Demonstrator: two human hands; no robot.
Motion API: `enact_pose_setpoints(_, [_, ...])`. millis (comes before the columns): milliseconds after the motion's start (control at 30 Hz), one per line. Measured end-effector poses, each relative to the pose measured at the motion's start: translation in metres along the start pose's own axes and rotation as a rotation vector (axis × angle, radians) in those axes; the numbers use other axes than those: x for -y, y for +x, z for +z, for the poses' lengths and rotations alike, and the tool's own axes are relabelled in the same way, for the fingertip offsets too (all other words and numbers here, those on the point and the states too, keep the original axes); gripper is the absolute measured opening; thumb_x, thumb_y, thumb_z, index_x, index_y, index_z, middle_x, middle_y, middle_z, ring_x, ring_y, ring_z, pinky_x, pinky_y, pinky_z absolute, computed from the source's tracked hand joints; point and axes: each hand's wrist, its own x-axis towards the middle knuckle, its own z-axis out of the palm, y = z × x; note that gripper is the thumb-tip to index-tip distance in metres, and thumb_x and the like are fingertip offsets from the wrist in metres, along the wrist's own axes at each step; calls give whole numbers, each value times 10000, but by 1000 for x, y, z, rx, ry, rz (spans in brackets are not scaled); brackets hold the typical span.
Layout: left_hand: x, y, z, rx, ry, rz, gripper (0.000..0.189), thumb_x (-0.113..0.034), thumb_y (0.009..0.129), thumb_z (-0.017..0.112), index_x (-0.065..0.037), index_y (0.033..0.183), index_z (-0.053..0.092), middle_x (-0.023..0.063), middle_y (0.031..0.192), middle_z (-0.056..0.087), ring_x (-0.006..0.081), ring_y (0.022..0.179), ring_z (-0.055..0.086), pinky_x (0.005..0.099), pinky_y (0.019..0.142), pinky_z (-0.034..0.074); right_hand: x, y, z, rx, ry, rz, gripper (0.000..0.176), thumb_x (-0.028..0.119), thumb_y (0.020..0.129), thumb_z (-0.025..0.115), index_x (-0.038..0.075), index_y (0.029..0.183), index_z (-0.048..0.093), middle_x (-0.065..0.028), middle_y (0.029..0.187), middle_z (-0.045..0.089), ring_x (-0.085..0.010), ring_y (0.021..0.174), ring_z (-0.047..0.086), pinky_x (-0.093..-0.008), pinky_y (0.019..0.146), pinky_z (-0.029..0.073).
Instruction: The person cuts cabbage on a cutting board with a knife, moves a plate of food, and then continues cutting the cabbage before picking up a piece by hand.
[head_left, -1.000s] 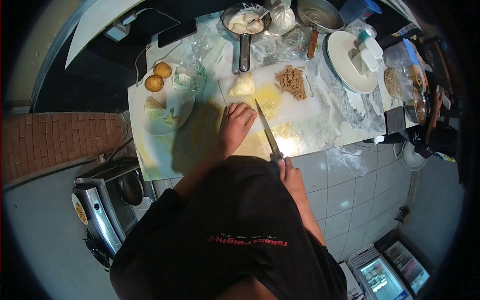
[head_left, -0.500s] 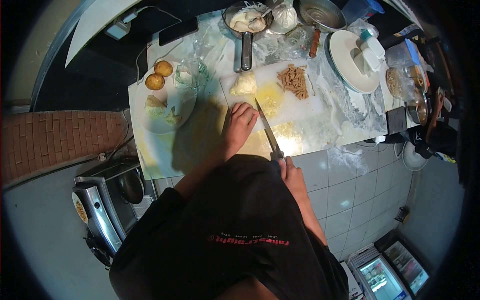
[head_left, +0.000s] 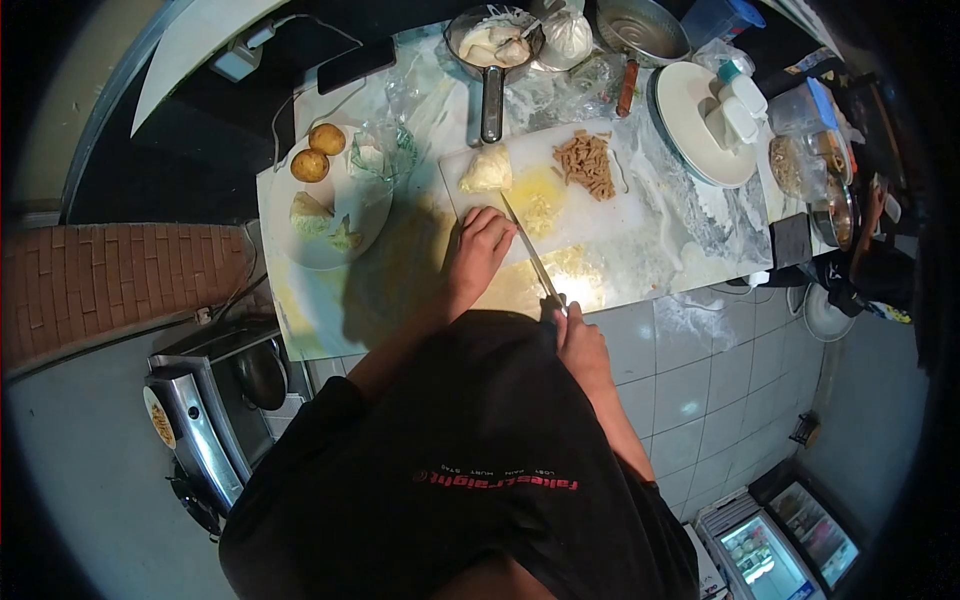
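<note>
Knife (head_left: 528, 250): long axis diagonal, tip pointing away from body toward cabbage wedge (head_left: 487, 170). Handle clamped in right grip (head_left: 572, 325). Left grip (head_left: 482, 245) lies unclenched on cutting board (head_left: 625, 205), just left of blade. Versus earlier frame: tip shifted left, nearer wedge.

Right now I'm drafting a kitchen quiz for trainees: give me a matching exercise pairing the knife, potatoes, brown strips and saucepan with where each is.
1 knife
2 potatoes
3 brown strips
4 saucepan

A on the round plate at left
B beyond the cutting board, past its far edge
C in the right hand
D on the cutting board's right part

Pairs: 1-C, 2-A, 3-D, 4-B
</note>
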Motion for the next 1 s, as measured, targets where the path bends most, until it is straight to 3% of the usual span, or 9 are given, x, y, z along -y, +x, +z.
enact_pose_setpoints(233, [0,-2,0,6,36,-19,76,-18,824,687,-18,873,629,120,881,620,331,881,596,413,780,479,-10,-9,-6,-48,-84,5,320,336,1039,435,22,1048,499,-304,669,620,-518,666,619,-587,583,504])
enact_pose_setpoints(333, [1,0,2,10,-50,3,78,-19,850,644,-28,910,595,126,899,601,343,912,571,432,815,453,-15,-10,-10,-66,41,-14,303,310,1038,446,13,1022,508,-311,672,610,-529,672,603,-597,579,491])
enact_pose_setpoints(400, [-1,0,1,63,-267,-141,125,26,847,622,-30,952,584,135,913,606,356,932,573,433,837,452,-15,-12,-12,-39,156,-27,298,288,1036,455,1,994,520,-313,660,599,-534,676,589,-605,581,475])
enact_pose_setpoints(533, [-1,3,-7,56,-314,-144,167,63,837,609,-31,972,579,134,935,612,354,957,572,429,852,453,-12,-13,-10,-80,154,-55,304,284,1036,457,-7,979,523,-311,648,590,-534,678,582,-606,583,467])
enact_pose_setpoints(600, [2,5,-13,45,-149,-6,172,50,833,623,-42,973,583,125,952,616,338,982,567,423,854,449,-13,-12,-8,-61,167,-65,310,285,1034,461,-11,980,530,-308,634,586,-533,672,583,-606,579,464])
enact_pose_setpoints(833, [9,-3,-24,-55,47,-48,208,-70,800,715,-79,968,592,85,963,599,307,972,542,402,876,423,-17,-13,-10,-41,63,-68,314,289,1030,469,-16,991,536,-316,651,589,-532,682,585,-611,587,459])
enact_pose_setpoints(933, [-2,-3,-33,-73,102,-27,250,-69,767,755,-76,961,598,87,965,587,305,971,539,394,876,426,-15,-13,-19,-4,168,-2,358,310,1037,459,-35,1007,550,-313,692,606,-532,724,592,-573,628,480])
enact_pose_setpoints(1000, [-17,2,-33,-11,92,-14,288,-115,761,781,-79,977,594,86,995,578,300,987,534,398,883,423,-17,-13,-22,41,396,-8,372,307,1049,461,-44,958,546,-249,651,567,-432,595,534,-459,602,449])
